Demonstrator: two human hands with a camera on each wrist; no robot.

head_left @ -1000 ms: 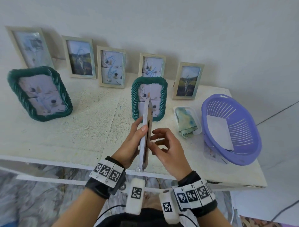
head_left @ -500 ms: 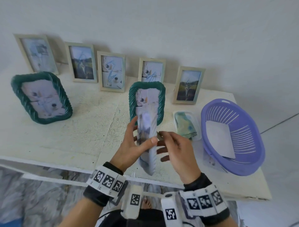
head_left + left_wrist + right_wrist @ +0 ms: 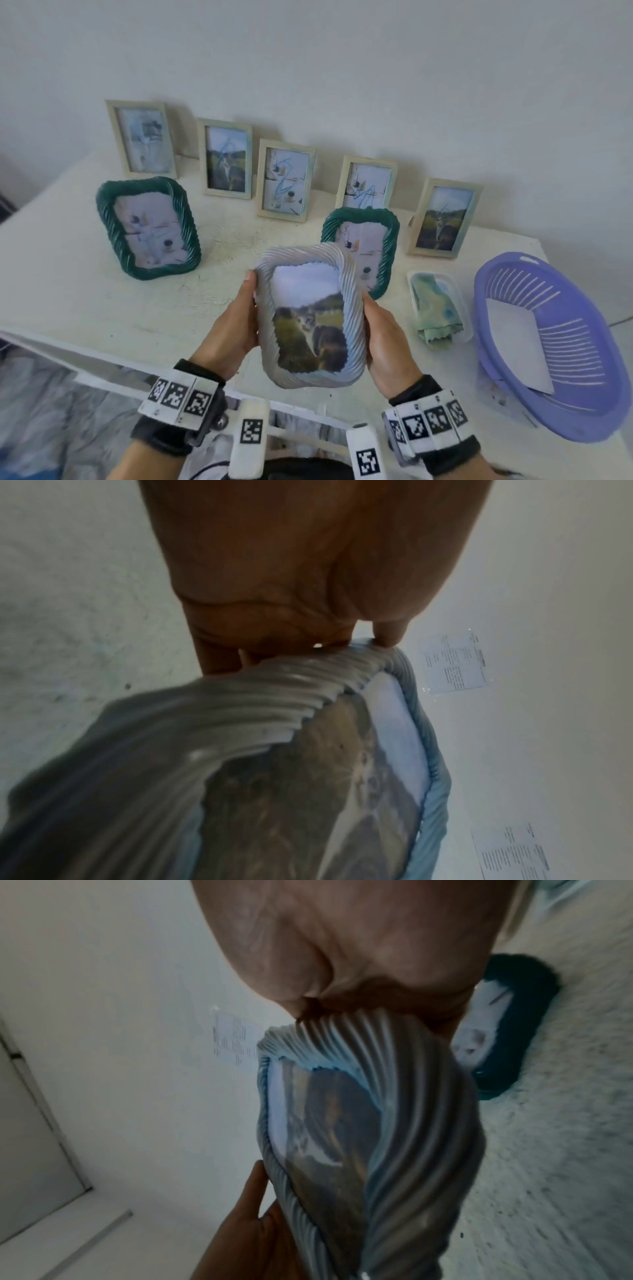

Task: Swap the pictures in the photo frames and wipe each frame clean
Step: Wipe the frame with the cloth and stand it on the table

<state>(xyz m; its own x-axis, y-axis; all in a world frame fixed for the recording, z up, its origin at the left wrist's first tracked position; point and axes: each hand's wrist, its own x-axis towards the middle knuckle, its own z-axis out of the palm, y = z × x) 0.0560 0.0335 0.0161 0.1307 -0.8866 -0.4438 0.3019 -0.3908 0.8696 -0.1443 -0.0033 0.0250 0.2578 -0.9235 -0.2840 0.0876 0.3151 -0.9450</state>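
Observation:
A pale grey-blue rope-edged photo frame point(image 3: 310, 317) with a cat picture faces me, held above the table's front edge. My left hand point(image 3: 236, 325) grips its left side and my right hand point(image 3: 383, 339) grips its right side. The same frame point(image 3: 240, 764) fills the left wrist view, and the frame point(image 3: 359, 1137) also fills the right wrist view. Two green rope-edged frames stand on the table: one point(image 3: 147, 229) at the left, one point(image 3: 371, 240) just behind the held frame. A folded green-blue cloth point(image 3: 436, 311) lies in a clear tray to the right.
Several small beige frames point(image 3: 286, 181) stand in a row against the wall. A purple basket point(image 3: 551, 346) holding a white sheet sits at the table's right end. The white table point(image 3: 85, 308) has bare surface at front left.
The frame has been turned from edge-on to face me, and my right hand moved from its back to grip its right side. The view shifted nearer and rightward.

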